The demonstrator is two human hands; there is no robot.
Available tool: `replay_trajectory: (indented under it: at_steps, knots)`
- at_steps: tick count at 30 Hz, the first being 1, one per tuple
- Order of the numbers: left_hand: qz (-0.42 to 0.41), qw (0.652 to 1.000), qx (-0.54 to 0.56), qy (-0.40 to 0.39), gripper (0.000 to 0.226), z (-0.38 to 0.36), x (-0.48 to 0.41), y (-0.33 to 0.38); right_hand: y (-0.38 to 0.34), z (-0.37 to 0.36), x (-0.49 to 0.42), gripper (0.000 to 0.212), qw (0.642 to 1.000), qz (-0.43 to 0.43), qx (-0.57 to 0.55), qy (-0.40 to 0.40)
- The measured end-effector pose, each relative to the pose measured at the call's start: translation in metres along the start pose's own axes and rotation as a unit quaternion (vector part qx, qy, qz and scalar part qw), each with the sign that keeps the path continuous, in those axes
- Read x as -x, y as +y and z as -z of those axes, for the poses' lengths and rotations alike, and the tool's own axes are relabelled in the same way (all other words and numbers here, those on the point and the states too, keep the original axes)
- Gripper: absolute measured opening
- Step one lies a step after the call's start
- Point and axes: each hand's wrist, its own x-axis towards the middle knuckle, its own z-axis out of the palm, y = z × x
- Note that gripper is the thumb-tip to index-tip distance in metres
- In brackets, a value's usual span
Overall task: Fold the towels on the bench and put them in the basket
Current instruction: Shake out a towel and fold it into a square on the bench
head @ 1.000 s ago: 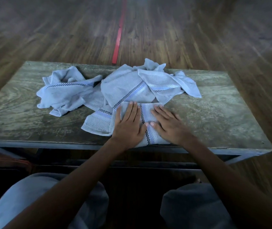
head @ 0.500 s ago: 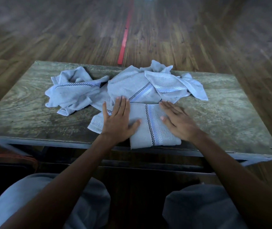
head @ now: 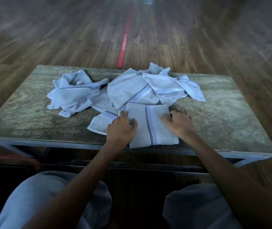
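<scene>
A folded light-blue towel (head: 150, 128) with a checkered stripe lies at the near edge of the wooden bench (head: 222, 116). My left hand (head: 121, 128) grips its left side, fingers curled and thumb on top. At the towel's right side, my right hand (head: 179, 123) holds on with the thumb on the cloth and the fingers curled over the edge. Behind it sits a heap of crumpled towels (head: 132, 90). Another crumpled towel (head: 72, 95) lies to the left. A flat towel (head: 98, 124) sticks out from under the folded one.
An orange curved rim (head: 11, 158) shows below the bench at the lower left, mostly hidden. My knees in grey trousers (head: 49, 195) are under the near edge. A red strip (head: 123, 45) runs along the wooden floor beyond the bench.
Both hands were flat, smoothing the folded towel. They have slid apart to its left and right sides and their fingers have curled onto its edges.
</scene>
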Motion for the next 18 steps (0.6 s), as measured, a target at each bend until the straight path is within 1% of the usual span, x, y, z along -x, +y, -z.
replay_trajectory:
  at_steps: [2, 4, 8, 11, 13, 15, 18]
  knots:
    - [0.016, 1.000, 0.016, -0.018, 0.044, 0.000, -0.001, 0.006, -0.002, -0.004, 0.001, 0.056, 1.000, -0.006, -0.015, -0.001]
    - [0.034, 0.998, 0.044, -0.033, 0.045, -0.001, -0.003, 0.011, -0.002, -0.007, 0.000, 0.053, 0.997, -0.027, -0.068, -0.011]
    - [0.048, 0.984, 0.170, -0.018, 0.040, -0.003, 0.001, 0.019, -0.002, -0.004, -0.003, 0.047, 0.977, -0.076, -0.195, -0.024]
    - [0.055, 0.958, 0.282, -0.006, 0.039, -0.001, 0.007, 0.025, -0.003, 0.001, 0.002, 0.036, 0.950, -0.068, -0.303, -0.024]
    - [0.060, 0.938, 0.343, 0.007, 0.040, 0.002, 0.011, 0.029, -0.004, 0.006, 0.012, 0.027, 0.921, -0.062, -0.384, -0.003]
    - [0.063, 0.925, 0.373, 0.022, 0.040, 0.005, 0.018, 0.031, -0.007, 0.011, 0.027, 0.022, 0.895, -0.065, -0.441, 0.007]
    - [0.074, 0.915, 0.396, 0.031, 0.044, 0.010, 0.033, 0.031, -0.013, 0.017, 0.048, 0.022, 0.875, -0.050, -0.481, 0.030]
